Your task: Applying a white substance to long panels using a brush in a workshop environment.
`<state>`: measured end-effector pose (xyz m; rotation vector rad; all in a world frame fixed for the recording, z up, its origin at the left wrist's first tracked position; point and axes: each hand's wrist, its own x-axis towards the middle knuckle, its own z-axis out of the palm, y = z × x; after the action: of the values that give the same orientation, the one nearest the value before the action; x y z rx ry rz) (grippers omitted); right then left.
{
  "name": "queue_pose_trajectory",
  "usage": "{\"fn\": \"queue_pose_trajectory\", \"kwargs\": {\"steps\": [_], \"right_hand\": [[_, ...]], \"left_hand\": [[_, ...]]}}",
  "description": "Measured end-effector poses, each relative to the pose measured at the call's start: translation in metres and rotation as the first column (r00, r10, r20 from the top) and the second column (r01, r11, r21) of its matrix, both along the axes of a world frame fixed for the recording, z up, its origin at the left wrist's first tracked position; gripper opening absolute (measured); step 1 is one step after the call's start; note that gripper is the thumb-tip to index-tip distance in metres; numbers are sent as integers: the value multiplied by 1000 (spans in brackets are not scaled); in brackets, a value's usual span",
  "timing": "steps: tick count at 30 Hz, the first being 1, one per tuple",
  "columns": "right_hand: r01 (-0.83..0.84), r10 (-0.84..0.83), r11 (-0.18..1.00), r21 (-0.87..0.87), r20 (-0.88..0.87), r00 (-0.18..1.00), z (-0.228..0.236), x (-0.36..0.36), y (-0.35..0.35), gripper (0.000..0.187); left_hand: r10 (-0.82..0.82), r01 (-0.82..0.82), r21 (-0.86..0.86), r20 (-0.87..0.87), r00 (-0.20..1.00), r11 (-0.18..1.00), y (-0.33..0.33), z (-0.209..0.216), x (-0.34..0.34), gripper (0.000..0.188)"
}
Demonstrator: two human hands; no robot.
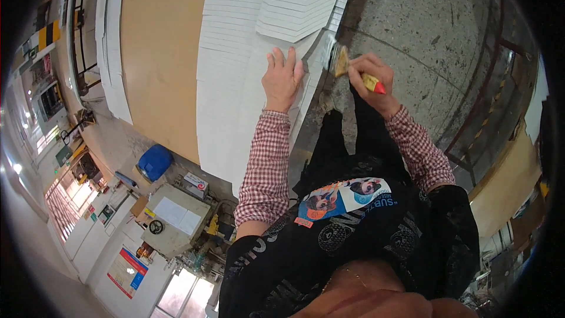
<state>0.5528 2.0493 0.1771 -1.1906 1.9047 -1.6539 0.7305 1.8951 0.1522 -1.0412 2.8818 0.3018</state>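
Note:
White paper sheets (226,91) lie fanned in overlapping rows along the near side of a long table. On them my left hand (281,79) rests flat, fingers spread, just below a thicker overlapped stack (297,3). My right hand (375,79) is closed round the yellow, red-tipped handle of a paintbrush (339,62). The brush's pale bristles meet the right edge of the sheets, near the lower corner of the stack. Checked sleeve covers show on both my forearms.
Bare tan board (162,53) covers the table left of the sheets, with more white sheets (112,53) along its far edge. Concrete floor (418,29) lies to the right. A blue container (155,162) and a machine (176,218) stand at the lower left.

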Motion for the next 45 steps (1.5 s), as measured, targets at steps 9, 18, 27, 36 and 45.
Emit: {"fn": "queue_pose_trajectory", "kwargs": {"steps": [9, 18, 27, 36, 45], "right_hand": [[146, -151, 988, -43, -136, 979, 7, -18, -17, 5], [52, -76, 995, 79, 331, 941, 22, 35, 39, 3], [211, -52, 967, -145, 695, 717, 40, 0, 59, 11], [173, -156, 985, -23, 325, 933, 8, 25, 66, 14], [136, -128, 990, -48, 145, 981, -1, 6, 47, 11]], "left_hand": [[-23, 18, -75, -66, 998, 997, -1, -4, -13, 38], [-23, 16, -34, -215, 976, 999, 16, -24, -4, 60], [124, -130, -94, -72, 990, 987, 58, -31, 45, 85], [77, -85, -135, -62, 995, 987, 50, -21, 27, 69], [-16, 17, -133, 10, 1000, 991, 37, -5, 29, 47]]}}
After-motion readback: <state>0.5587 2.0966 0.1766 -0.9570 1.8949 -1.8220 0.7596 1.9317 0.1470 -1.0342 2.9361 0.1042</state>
